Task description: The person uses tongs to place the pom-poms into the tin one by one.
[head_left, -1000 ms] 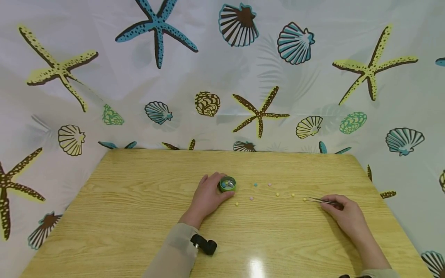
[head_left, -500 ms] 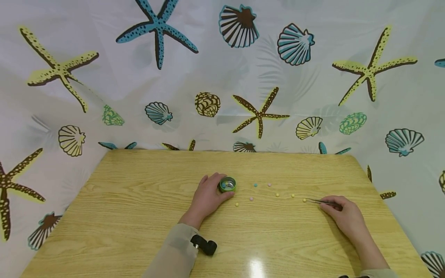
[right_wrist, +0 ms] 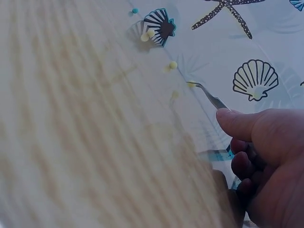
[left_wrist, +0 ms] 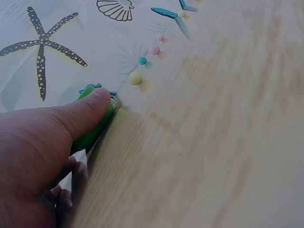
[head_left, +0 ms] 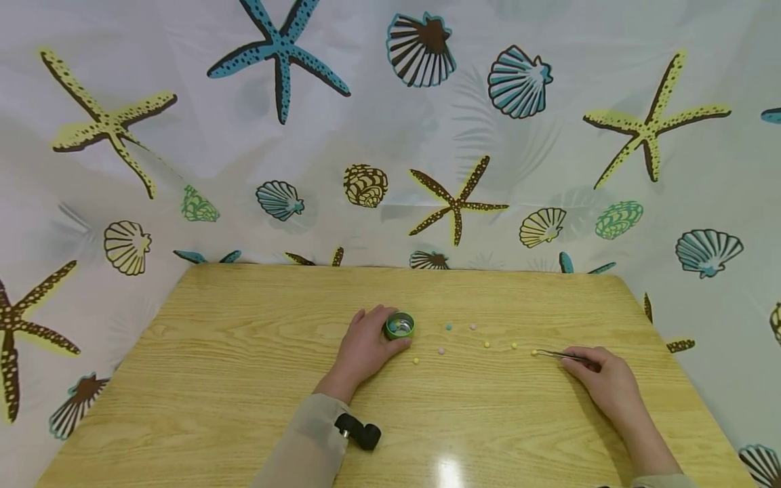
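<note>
My left hand [head_left: 365, 347] holds a small round green tin [head_left: 400, 326] between thumb and fingers, upright on the wooden table. A few blue and yellow beads show inside it. In the left wrist view the thumb lies along the green side of the tin [left_wrist: 95, 124]. With thumb and fingers, my right hand [head_left: 607, 383] pinches a pair of metal tweezers [head_left: 560, 354]. Their bent tips meet a yellow bead [head_left: 534, 352], the rightmost of the loose ones. The right wrist view shows the tweezers [right_wrist: 212, 97] with their tips right at that bead.
Between the hands lie several loose beads: a blue one [head_left: 448, 327], a pink one [head_left: 472, 327], another pink one [head_left: 442, 351], and yellow ones, one of them nearest the tin [head_left: 416, 361]. A curtain [head_left: 329, 135] printed with shells and starfish hangs behind the table [head_left: 244, 305].
The tweezer tips stay at the rightmost yellow bead, with only a slight shift of the right hand. The left hand keeps its hold on the tin. The head view tilts slightly.
</note>
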{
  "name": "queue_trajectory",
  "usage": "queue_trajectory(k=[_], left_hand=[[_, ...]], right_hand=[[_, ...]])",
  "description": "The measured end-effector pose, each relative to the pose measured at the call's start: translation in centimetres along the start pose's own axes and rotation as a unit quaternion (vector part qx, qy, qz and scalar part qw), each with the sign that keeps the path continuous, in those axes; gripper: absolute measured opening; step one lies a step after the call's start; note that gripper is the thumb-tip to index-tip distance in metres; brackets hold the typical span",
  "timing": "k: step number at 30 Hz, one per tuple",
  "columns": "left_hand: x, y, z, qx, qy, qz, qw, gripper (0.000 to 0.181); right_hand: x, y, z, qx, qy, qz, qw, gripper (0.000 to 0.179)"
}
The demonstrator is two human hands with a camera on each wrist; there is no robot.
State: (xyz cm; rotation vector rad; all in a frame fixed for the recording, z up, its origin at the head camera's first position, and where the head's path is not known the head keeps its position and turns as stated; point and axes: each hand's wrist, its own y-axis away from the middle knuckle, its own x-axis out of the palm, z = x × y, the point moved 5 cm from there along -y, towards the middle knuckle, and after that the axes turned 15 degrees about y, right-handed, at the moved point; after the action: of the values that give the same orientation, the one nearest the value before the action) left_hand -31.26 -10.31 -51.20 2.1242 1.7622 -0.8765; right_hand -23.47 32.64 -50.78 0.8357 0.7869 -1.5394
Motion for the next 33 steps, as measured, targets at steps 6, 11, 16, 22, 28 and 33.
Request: queue_trajectory(k=[6,11,16,22,28,33], left_hand=[[0.1,-0.1,0.0,-0.001,-0.001,0.001,1.0000,0.062],[0.1,0.0,0.1,-0.007,-0.001,0.003,1.0000,0.064],[0.1,0.0,0.2,-0.007,-0.005,0.005,0.9999,0.064],[0.0,0.0,0.3,-0.006,-0.003,0.001,1.0000,0.063],[-0.1,0.1,0.2,-0.004,-0.002,0.002,1.0000,0.063],[0.1,-0.1,0.2,-0.007,-0.002,0.005,1.0000,0.064]], right_hand=[[-0.1,0.0,0.4,0.015,-0.017,0.007,0.9997,0.044],[-0.3,-0.2,1.4,0.009,-0.032,-0.010,0.9994,0.043],[-0.2,-0.2,2.8,0.004,-0.051,-0.016,0.9985,0.041],[0.0,-0.4,5.1,-0.015,-0.078,-0.023,0.9966,0.039],[0.6,-0.8,7.6,-0.041,-0.093,-0.020,0.9946,0.033],[1.5,-1.3,9.2,-0.050,-0.106,-0.021,0.9929,0.027]])
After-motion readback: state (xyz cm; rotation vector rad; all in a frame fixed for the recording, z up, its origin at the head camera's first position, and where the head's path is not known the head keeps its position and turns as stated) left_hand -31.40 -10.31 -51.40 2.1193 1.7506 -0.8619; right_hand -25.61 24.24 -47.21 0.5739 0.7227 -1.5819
